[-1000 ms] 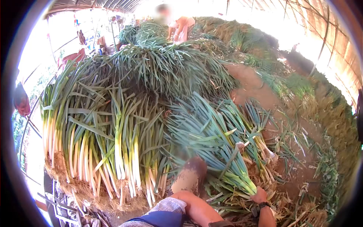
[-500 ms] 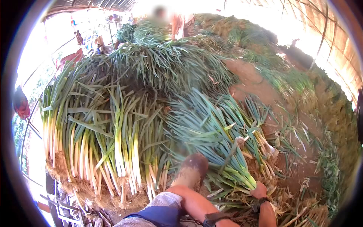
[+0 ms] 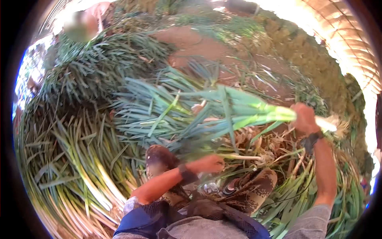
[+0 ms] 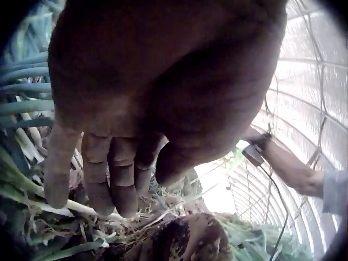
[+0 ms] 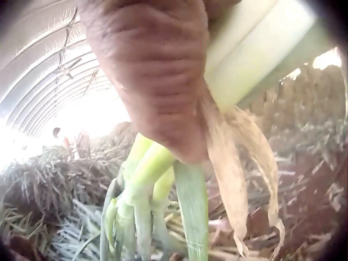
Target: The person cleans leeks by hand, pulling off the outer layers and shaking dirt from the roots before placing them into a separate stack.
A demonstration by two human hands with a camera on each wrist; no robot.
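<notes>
My right hand (image 3: 305,119) grips a few long green onions (image 3: 274,113) by their pale shafts, raised at the right. Their leaves trail left over other leaves, and the roots (image 3: 338,125) stick out beyond the fist. In the right wrist view, dry tan husks (image 5: 231,179) hang beside the fingers. My left hand (image 3: 209,163) is in front of my body, holding nothing; its fingers (image 4: 98,174) extend loosely in the left wrist view. A single green onion (image 3: 244,157) lies just right of it. A heap of green onions (image 3: 159,107) spreads beyond.
More green onions (image 3: 91,175) lie in rows at the left, with a tall leafy pile (image 3: 99,67) behind. Another person (image 3: 97,14) is at the far left. Dry husks (image 3: 262,139) litter the ground near my boots (image 3: 260,185). Bare soil (image 3: 191,42) shows farther back.
The view has swung right. My right hand, earlier low at the base of the heap, has lifted green onions up and to the right. My left hand has come into view.
</notes>
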